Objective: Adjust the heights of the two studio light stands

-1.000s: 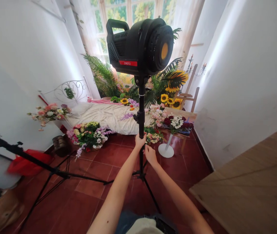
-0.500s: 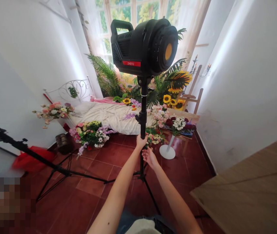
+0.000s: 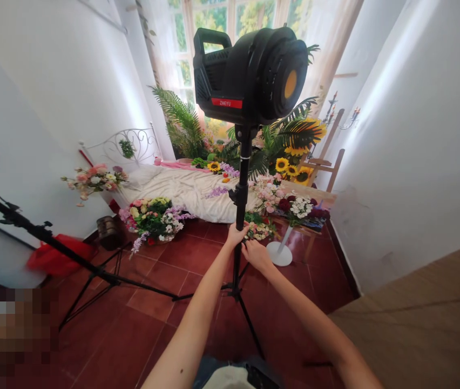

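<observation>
A black studio light [image 3: 246, 75] with a red label sits on top of an upright black stand [image 3: 243, 178], whose tripod legs spread on the tiled floor. My left hand [image 3: 237, 235] is wrapped round the stand's pole below a clamp knob. Just below it and to the right, my right hand [image 3: 256, 255] is closed, its curled fingers against the pole; what lies between these fingers is too small to make out.
A second black stand [image 3: 68, 256] slants across the left, its leg reaching near mine. Behind are a bed [image 3: 185, 189], flower bunches [image 3: 153, 221], a white round base [image 3: 279, 254] and an easel [image 3: 327, 162]. A wooden panel [image 3: 424, 319] fills the lower right.
My right hand has turned and its fingers have closed in at the pole, with the right forearm swung outward. My left hand keeps its hold. The view has shifted slightly.
</observation>
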`<action>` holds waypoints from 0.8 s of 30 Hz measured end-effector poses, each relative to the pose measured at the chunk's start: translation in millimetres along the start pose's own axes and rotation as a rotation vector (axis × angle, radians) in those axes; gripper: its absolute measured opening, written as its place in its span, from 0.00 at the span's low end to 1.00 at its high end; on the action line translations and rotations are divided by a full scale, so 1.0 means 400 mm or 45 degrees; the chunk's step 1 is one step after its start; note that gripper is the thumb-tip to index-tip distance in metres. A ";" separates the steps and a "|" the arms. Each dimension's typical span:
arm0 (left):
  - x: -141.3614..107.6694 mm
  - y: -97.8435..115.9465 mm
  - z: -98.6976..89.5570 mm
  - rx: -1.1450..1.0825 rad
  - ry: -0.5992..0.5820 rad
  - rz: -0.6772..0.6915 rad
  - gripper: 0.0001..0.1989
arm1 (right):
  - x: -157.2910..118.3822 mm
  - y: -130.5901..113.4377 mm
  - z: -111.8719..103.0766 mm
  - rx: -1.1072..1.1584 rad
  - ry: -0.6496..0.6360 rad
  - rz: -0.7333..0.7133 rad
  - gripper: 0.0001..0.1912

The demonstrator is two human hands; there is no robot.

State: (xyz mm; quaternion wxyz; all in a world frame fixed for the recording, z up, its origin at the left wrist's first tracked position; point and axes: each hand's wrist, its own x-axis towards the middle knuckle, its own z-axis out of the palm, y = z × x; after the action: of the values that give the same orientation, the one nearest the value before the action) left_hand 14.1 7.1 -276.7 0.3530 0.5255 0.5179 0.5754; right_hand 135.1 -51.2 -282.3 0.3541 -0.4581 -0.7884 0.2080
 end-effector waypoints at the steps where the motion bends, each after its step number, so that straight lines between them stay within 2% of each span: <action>1: 0.001 -0.002 -0.002 0.016 -0.003 0.001 0.11 | 0.002 0.005 0.006 -0.034 -0.001 -0.003 0.14; 6: 0.000 0.006 -0.011 0.048 -0.026 -0.002 0.11 | -0.008 0.023 0.048 -0.224 0.020 0.086 0.20; 10: -0.019 0.041 -0.011 -0.056 -0.006 -0.043 0.11 | -0.015 0.026 0.067 -0.313 0.072 0.044 0.22; 13: -0.049 0.053 -0.018 -0.160 0.048 -0.005 0.12 | -0.017 0.023 0.072 -0.314 0.086 0.013 0.23; 15: -0.085 0.035 -0.035 -0.230 0.099 0.016 0.15 | -0.020 0.019 0.074 -0.294 0.101 0.019 0.24; 17: -0.148 -0.010 -0.070 -0.275 0.174 -0.028 0.18 | -0.024 0.014 0.079 -0.283 0.117 0.030 0.25; 19: -0.242 -0.080 -0.126 -0.281 0.205 -0.169 0.16 | -0.030 0.009 0.087 -0.296 0.132 0.037 0.27; 20: -0.298 -0.123 -0.163 -0.273 0.154 -0.310 0.15 | -0.034 0.007 0.093 -0.316 0.146 0.044 0.27; 22: -0.421 -0.212 -0.255 -0.298 -0.036 -0.703 0.14 | -0.044 0.005 0.109 -0.376 0.172 0.070 0.28; 23: -0.481 -0.254 -0.311 -0.279 -0.074 -0.890 0.12 | -0.049 0.004 0.119 -0.400 0.186 0.081 0.28; 24: -0.539 -0.291 -0.371 -0.230 -0.033 -1.078 0.11 | -0.054 0.005 0.129 -0.421 0.198 0.085 0.28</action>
State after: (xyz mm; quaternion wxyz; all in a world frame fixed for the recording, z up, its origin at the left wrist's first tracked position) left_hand -103.2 -206.5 -427.7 0.6088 0.2408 0.6310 0.4162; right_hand 104.5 -69.2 -325.7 0.3267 -0.5506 -0.7665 0.0510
